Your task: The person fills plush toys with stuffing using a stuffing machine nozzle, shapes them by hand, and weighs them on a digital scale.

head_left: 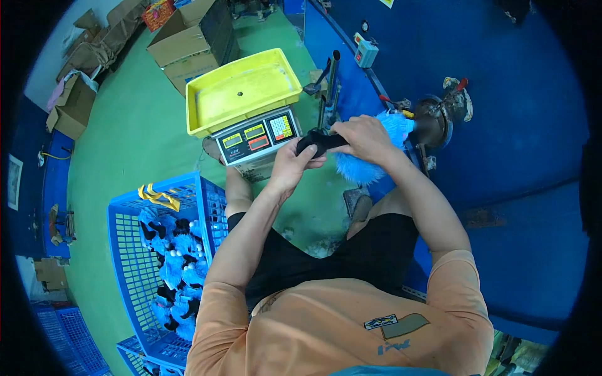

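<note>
Green floor [135, 163]: from my remote seat I see it run beneath the weighing scale [257, 135], my landmark, which bears a yellow tray [195, 113].
Black part [318, 143]: it sits just right of the scale's keypad, its long axis running roughly sideways from one hand to the other.
Left hand [295, 164]: nearer the scale, closed on the black part's left end, thumb laid on top; I can't see all the fingers beneath.
Right hand [364, 139]: farther right of the scale, fingers and thumb drawn together on the black part's other end; its palm side is hidden from me.
Blue plush [359, 170]: right of the scale, under and beyond the right hand, which is the nearer one to it.
Metal fitting [444, 122]: farther right again, on the blue machine [501, 163]; the plush reaches up to it, but blur keeps me from telling whether they touch.
Blue basket [119, 250]: left of the scale and closer to the wearer, holding blue-and-black toys [182, 263].
</note>
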Action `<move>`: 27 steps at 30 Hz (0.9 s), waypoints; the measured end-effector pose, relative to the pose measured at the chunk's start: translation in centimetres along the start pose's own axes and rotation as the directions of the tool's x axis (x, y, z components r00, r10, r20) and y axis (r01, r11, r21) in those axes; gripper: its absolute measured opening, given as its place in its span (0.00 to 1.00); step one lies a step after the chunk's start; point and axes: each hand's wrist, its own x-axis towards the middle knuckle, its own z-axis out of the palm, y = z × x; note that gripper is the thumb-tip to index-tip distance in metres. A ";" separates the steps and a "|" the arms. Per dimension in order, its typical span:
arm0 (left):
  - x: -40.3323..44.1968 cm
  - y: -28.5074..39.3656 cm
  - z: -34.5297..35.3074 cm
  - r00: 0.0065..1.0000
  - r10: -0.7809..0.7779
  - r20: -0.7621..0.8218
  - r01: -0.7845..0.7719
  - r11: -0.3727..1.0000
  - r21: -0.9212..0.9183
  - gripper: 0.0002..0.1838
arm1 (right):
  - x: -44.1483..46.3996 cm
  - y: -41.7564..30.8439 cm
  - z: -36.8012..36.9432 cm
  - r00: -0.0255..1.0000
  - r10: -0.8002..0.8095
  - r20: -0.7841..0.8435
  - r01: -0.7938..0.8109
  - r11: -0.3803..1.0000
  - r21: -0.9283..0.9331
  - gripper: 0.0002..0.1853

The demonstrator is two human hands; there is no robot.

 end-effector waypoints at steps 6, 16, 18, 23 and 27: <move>-0.1 1.2 1.5 0.998 -0.058 -0.004 0.058 0.997 -0.046 0.14 | -2.0 3.1 0.9 0.995 0.014 -0.100 -0.023 0.996 -0.086 0.17; 1.6 3.1 1.4 0.997 -0.063 0.040 0.053 0.977 0.206 0.16 | -3.0 4.5 1.1 0.982 0.084 -0.171 -0.105 0.988 -0.116 0.16; 1.6 3.3 1.2 0.998 -0.063 -0.019 0.066 0.969 0.238 0.16 | -2.7 4.2 1.2 0.989 0.080 -0.123 -0.094 0.990 -0.109 0.17; 3.1 3.9 3.7 0.999 0.046 -0.018 -0.033 0.901 0.433 0.13 | -2.9 4.5 0.0 0.991 0.125 -0.039 -0.129 0.980 -0.154 0.17; 3.7 3.9 2.9 0.999 0.029 0.033 -0.040 0.918 0.394 0.13 | -2.8 4.9 0.8 0.992 0.124 -0.031 -0.127 0.981 -0.145 0.17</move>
